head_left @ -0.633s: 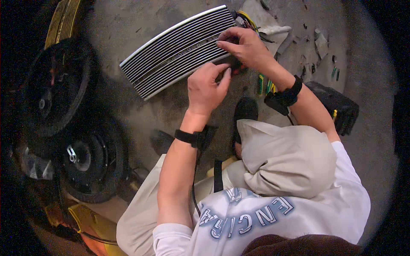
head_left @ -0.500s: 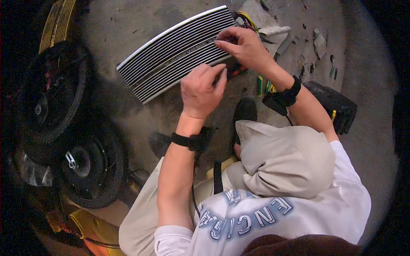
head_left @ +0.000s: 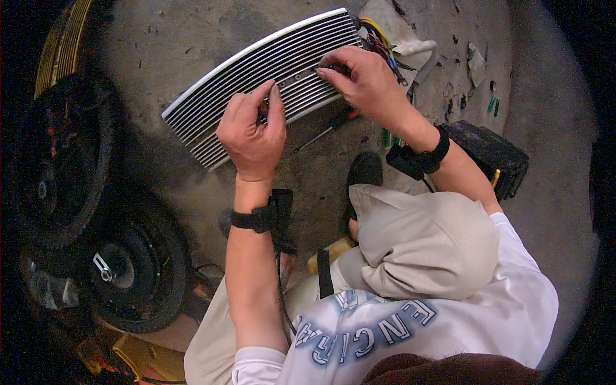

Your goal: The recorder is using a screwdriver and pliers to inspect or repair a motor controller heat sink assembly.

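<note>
Both hands are over the finned metal panel (head_left: 247, 74), the left (head_left: 253, 131) reaching up across its near edge and the right (head_left: 375, 86) over the end where a bundle of wires (head_left: 378, 38) comes out. Left thumb and forefinger are drawn almost together, tips beside the row of small holes (head_left: 298, 77) that runs between the two hands; the right thumb and forefinger are bent toward each other at the other end of that row. Whether either pinch holds something small, or presses on the metal, I cannot tell. My reading is that the step in hand is fine fingertip work along those holes, and that the next move calls for a light, steady pinch lined up with one hole while the panel lies still. Just below the gap between the hands, a screwdriver (head_left: 340, 120) lies on the floor, in neither grip. Compared with the earlier frame, the left hand has moved left and up from the panel's near edge onto its fins, widening the gap to the right and uncovering the screwdriver's shaft; the right hand has stayed near the wire end.
</note>
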A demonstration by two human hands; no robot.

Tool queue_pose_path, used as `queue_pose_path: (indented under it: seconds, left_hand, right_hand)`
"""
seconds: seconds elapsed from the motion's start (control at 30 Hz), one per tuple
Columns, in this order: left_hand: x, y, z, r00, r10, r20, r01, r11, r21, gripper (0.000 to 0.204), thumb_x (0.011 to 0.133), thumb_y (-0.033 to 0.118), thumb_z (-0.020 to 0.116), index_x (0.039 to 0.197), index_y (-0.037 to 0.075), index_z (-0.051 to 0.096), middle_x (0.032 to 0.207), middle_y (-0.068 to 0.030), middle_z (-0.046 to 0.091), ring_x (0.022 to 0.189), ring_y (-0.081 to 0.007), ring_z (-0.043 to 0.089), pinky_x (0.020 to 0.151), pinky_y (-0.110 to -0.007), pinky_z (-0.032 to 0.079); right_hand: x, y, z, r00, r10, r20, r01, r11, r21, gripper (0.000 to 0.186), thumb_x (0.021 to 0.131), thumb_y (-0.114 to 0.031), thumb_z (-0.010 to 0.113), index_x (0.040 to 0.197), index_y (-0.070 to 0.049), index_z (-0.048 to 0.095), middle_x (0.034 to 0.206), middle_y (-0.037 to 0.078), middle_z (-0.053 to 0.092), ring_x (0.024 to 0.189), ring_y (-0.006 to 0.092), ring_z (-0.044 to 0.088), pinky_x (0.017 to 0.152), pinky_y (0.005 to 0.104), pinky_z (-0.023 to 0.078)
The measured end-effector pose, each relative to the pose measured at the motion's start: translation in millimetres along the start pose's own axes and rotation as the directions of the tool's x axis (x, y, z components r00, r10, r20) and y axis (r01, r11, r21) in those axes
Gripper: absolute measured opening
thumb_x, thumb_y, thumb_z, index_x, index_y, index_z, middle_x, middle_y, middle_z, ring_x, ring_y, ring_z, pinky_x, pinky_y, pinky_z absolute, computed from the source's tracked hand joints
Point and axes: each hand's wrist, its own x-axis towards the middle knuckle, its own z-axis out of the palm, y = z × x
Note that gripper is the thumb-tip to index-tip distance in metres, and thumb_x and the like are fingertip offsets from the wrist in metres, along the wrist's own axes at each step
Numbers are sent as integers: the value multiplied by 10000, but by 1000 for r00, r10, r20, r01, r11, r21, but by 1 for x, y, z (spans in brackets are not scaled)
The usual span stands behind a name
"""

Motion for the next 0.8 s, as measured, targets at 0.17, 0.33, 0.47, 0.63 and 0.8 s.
queue_pose_path:
  seconds: [0.17,0.33,0.47,0.63,0.8]
  left_hand:
    - [3,0,1,1000,11,3,-11,999,-45,139,881,25,777,1020,39,779,820,-96,713,691,-204,648,661,-304,509]
    - [2,-5,2,1000,-8,16,9,999,-53,146,878,24,782,1023,42,779,804,-89,703,679,-195,636,656,-301,507]
    - [2,-6,4,1000,13,15,-12,998,-64,150,873,21,788,1020,47,777,781,-83,688,649,-183,619,622,-294,495]
    - [1,-14,9,997,71,-32,-73,996,-58,178,832,10,802,1001,59,778,733,-77,658,592,-187,599,556,-307,473]
    - [-2,-16,11,992,97,-75,-102,992,-80,213,793,-3,810,990,70,777,706,-76,642,553,-208,586,508,-330,455]
  right_hand:
    - [0,0,5,999,-23,-28,21,996,-90,187,910,-157,756,1014,-5,726,919,147,714,790,305,692,707,383,530]
    - [0,-10,8,995,18,-96,-32,988,-152,153,894,-153,766,960,-15,753,884,142,713,794,328,694,702,398,528]
    - [-2,-11,7,994,1,-106,-19,986,-167,138,891,-144,767,934,-14,759,863,134,710,786,329,691,699,393,527]
    - [-2,-11,4,999,-2,-50,-8,979,-202,141,900,-125,755,989,-15,756,884,139,712,790,323,695,707,388,532]
    - [-3,-13,5,999,7,-51,-16,984,-178,141,908,-114,743,1006,-13,754,904,146,719,803,321,706,716,387,543]
